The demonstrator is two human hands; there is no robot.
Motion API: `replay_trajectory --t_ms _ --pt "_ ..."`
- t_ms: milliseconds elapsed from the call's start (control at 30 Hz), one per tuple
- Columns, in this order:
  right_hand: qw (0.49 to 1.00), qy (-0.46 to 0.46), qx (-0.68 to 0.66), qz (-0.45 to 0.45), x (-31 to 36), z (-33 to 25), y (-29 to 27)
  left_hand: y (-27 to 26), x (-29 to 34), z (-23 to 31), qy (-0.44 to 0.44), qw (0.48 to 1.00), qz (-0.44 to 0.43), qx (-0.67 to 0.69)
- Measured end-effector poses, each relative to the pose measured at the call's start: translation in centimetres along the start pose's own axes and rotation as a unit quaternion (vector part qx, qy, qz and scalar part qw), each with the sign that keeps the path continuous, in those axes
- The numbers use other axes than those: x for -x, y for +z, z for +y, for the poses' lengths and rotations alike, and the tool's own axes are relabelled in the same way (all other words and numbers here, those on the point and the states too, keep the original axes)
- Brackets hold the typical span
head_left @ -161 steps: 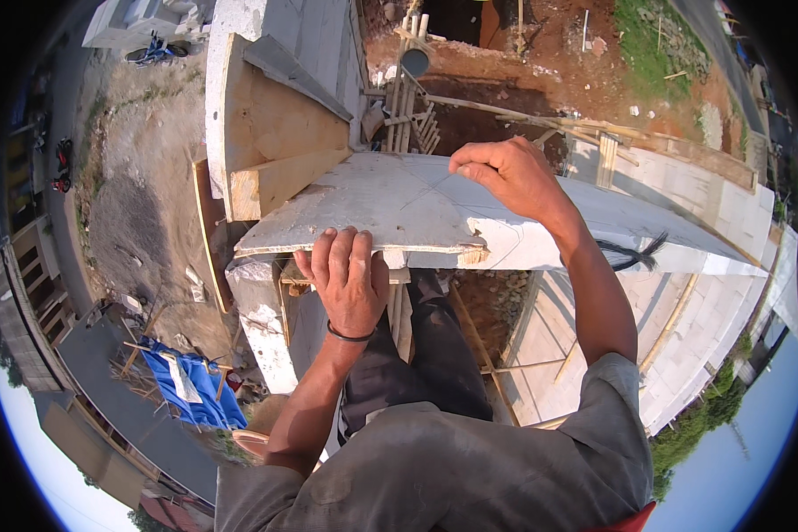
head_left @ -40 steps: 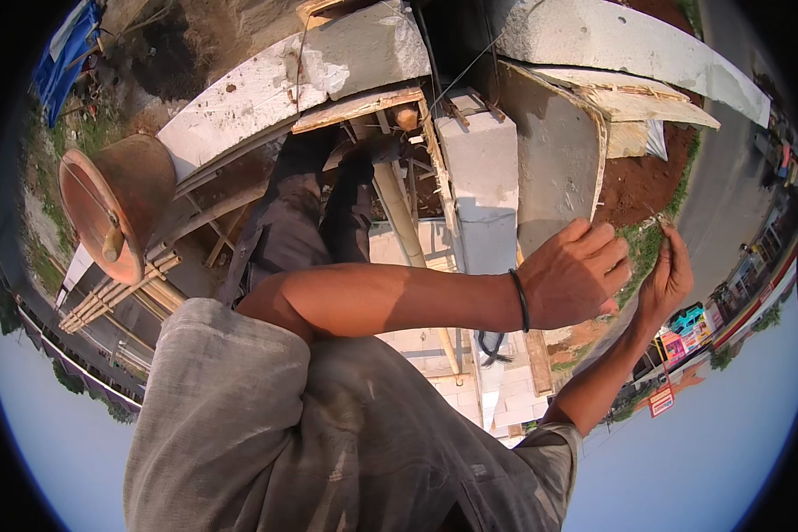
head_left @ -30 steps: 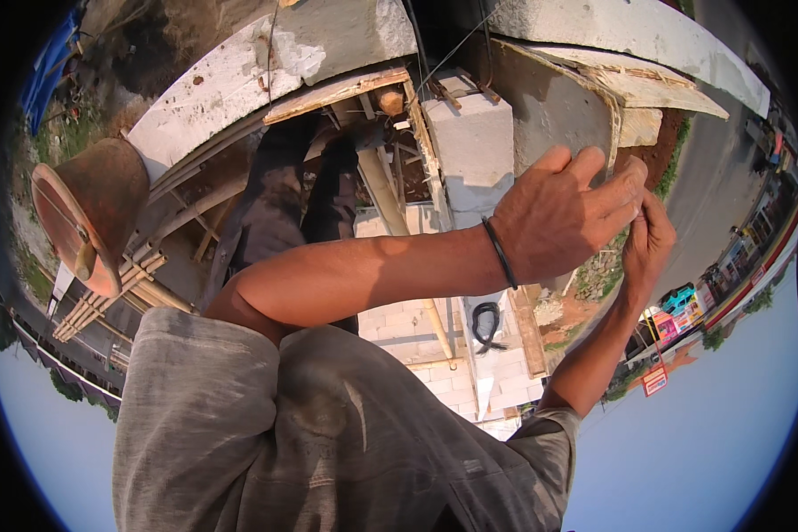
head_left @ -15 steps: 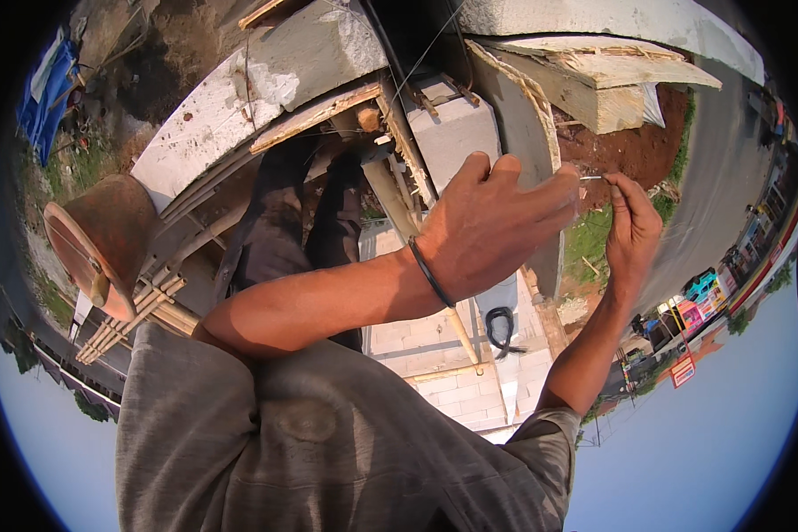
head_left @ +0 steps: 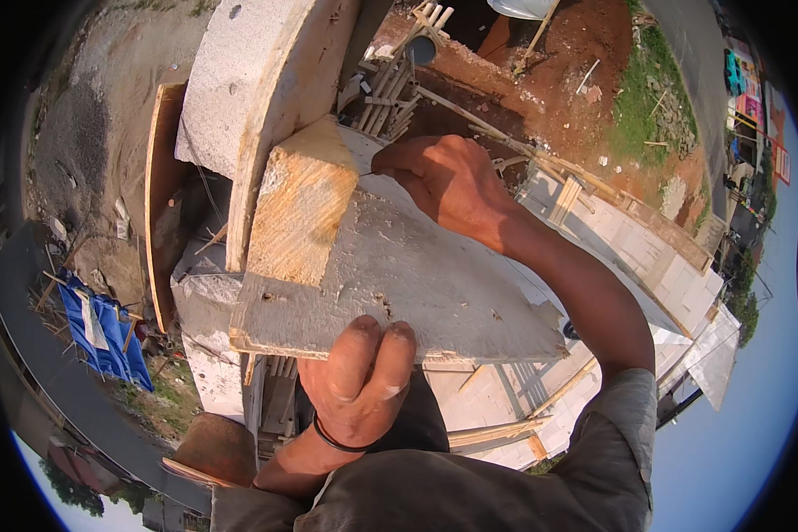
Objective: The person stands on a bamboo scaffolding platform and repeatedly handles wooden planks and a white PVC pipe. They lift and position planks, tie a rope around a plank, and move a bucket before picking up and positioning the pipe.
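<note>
My left hand (head_left: 359,381), with a black band at its wrist, grips the near edge of a grey, weathered plywood board (head_left: 399,275). Two of its fingers lie on top of the board; the others are hidden below. A squared timber (head_left: 301,213) with a pale sawn end rests on the board's left part. Beyond the timber's right side, my right hand (head_left: 443,182) is closed, its fingertips pinched together close to the board's far edge. A thin dark line shows by those fingertips, but what they hold is too small to make out.
An upright board (head_left: 284,106) and a pale concrete block (head_left: 235,80) stand at the far left of the timber. Several bamboo poles (head_left: 390,89) lie below. A brown bucket-like vessel (head_left: 217,448) sits at lower left. Pale block work (head_left: 647,239) lies down to the right.
My view has swung round to the board and timber. My left hand has left the thin light piece near my right hand and now grips the board. My right hand has come to the timber.
</note>
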State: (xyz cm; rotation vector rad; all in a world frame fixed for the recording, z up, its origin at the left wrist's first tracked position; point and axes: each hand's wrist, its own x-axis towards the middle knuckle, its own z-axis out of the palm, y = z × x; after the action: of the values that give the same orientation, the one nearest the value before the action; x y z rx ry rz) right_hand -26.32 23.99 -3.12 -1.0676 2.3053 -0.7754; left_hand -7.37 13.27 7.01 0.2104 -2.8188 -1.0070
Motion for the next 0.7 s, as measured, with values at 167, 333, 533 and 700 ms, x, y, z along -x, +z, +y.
replay_trajectory --t_ms 167,333,533,700 --pt "0.999 -0.001 -0.049 0.001 -0.3 0.8 1.5 0.7 1.2 -0.1 0.018 0.997 0.046 -0.051" --pt "0.99 0.063 -0.118 -0.04 -0.5 0.0 3.0 -0.1 1.3 -0.3 0.047 0.99 -0.017 -0.132" --pt "0.966 0.106 -0.228 -0.059 -0.1 -0.4 3.4 0.6 2.1 -0.3 0.023 0.997 0.058 -0.048" --pt "0.97 0.079 -0.222 -0.06 -0.3 -1.1 3.9 0.6 2.4 -0.2 0.008 0.997 0.064 -0.035"
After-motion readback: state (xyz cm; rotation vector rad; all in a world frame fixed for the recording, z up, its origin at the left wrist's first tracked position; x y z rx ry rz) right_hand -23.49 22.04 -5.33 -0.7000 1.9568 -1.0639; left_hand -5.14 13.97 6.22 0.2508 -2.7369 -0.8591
